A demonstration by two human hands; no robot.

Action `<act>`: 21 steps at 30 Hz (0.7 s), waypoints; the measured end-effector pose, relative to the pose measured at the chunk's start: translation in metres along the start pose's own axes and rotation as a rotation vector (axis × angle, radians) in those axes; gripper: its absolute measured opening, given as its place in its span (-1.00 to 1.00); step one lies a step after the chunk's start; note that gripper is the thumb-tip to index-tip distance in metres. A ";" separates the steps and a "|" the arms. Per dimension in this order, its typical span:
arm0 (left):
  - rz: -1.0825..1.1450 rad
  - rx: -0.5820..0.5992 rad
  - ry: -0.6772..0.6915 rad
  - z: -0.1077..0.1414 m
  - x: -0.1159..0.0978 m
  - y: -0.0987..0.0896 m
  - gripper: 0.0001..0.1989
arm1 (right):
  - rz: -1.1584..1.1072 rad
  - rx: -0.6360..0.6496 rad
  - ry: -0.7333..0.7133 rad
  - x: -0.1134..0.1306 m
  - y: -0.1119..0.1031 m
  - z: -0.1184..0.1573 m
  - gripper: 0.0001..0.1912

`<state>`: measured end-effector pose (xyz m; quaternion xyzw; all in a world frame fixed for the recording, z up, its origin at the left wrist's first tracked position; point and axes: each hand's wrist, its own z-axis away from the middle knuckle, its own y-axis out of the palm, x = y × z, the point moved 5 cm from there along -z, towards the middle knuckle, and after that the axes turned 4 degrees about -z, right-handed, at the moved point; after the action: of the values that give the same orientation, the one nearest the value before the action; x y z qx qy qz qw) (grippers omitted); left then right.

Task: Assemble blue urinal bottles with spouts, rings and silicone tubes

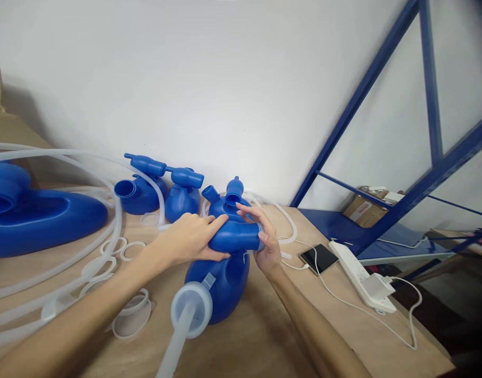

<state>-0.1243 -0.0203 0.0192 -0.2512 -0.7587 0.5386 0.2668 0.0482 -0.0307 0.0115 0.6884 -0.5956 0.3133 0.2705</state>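
Observation:
My left hand [197, 237] is wrapped round the left end of a blue cylindrical part [236, 236]. At its right end, my right hand [267, 241] presses on the rim, where a thin pale ring or cap shows between the fingers. Beneath this part is a blue bottle [227, 294] on the wooden table. A translucent white cap [191, 310] with a thick tube [178, 344] covers the bottle's near opening, its tube pointing toward me.
Several blue bottles [182, 202] stand along the wall. At left lie a large blue vessel [67, 223], looped tubing [117, 220] and pale rings [132, 251]. At right are a phone [318, 259], a power strip [359, 275] and a blue metal frame [354, 100].

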 end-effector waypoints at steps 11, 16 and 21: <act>0.001 0.090 -0.073 0.004 -0.007 -0.011 -0.32 | -0.205 0.059 0.168 -0.020 -0.014 -0.011 -0.42; 0.036 0.130 -0.085 0.005 -0.007 -0.016 -0.33 | 0.045 0.061 0.182 -0.035 -0.045 0.024 -0.19; 0.044 0.125 -0.079 0.005 -0.007 -0.016 -0.32 | 0.324 0.112 0.235 -0.049 -0.058 0.066 -0.41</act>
<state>-0.1243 -0.0330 0.0322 -0.2292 -0.7277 0.6003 0.2398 0.1082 -0.0400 -0.0686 0.5563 -0.6445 0.4635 0.2457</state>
